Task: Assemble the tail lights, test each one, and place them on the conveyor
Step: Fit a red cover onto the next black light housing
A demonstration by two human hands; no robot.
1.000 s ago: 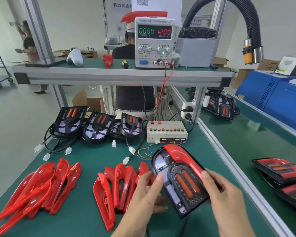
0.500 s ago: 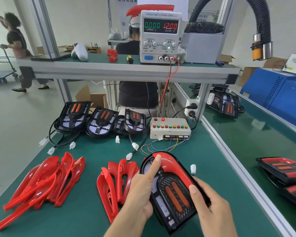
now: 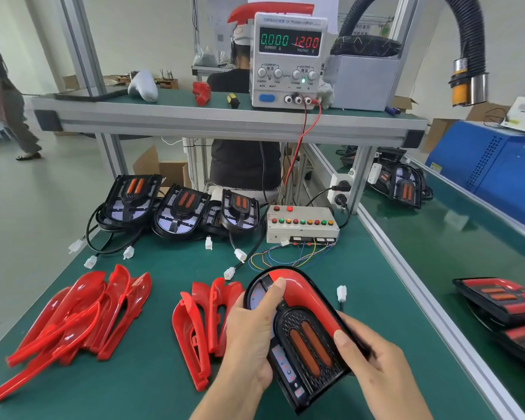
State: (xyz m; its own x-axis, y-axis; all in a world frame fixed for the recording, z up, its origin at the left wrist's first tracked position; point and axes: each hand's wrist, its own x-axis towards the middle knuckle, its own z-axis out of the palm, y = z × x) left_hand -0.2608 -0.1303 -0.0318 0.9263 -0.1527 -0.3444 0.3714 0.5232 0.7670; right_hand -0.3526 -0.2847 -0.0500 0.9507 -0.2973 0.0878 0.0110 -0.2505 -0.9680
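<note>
Tail light gripped in both hands, over the green bench.
Left hand clasping its edge, right hand clasping opposite; underside and fingertips hidden.

We see a dark green matte bench mat edged in silver aluminium. At six o'clock sits a glossy black tail light housing with a bright red curved lens along its top and right side, a honeycomb-patterned black panel and two orange oblong reflectors. At eight o'clock lie glossy red plastic lens covers. At twelve o'clock stands a pale grey power supply box with green and red digits. At one o'clock the off-white switch box carries red, green and amber buttons.
</note>
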